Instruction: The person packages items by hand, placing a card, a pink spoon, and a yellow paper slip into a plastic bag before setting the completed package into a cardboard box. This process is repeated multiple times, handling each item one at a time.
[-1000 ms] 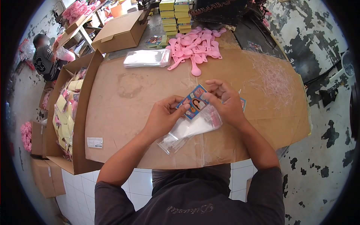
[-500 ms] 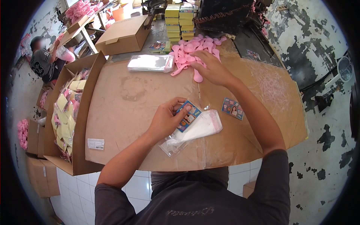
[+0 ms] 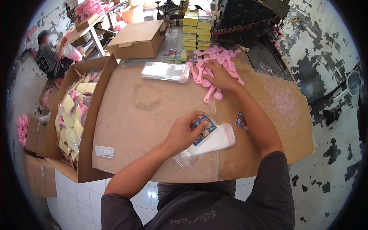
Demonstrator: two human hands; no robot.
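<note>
My left hand (image 3: pixel 188 132) pinches a small blue printed card (image 3: pixel 206 132) between thumb and fingers. Under that card lies a stack of clear plastic bags (image 3: pixel 218 142), partly hidden by it. My right hand (image 3: pixel 219 76) reaches into a heap of pink plastic scoops (image 3: pixel 218 55), touching some, its thumb and fingers apart. Several scoops lie at the near side of the heap, one with its handle toward me. A second printed card (image 3: pixel 240 120) rests on the cardboard, half covered by my right forearm.
Another pack of clear bags (image 3: pixel 166 72) lies left of the scoops. Stacks of yellow-edged cards (image 3: pixel 197 30) stand behind. A long open carton (image 3: pixel 101 111) of packed bags is at the left, a closed carton (image 3: pixel 136 40) at the back. A person (image 3: pixel 50 59) sits at far left.
My view has shifted, moving the scene right and down. Some pink scoops have come nearer to me beneath my right hand. The left hand keeps its hold on the card.
</note>
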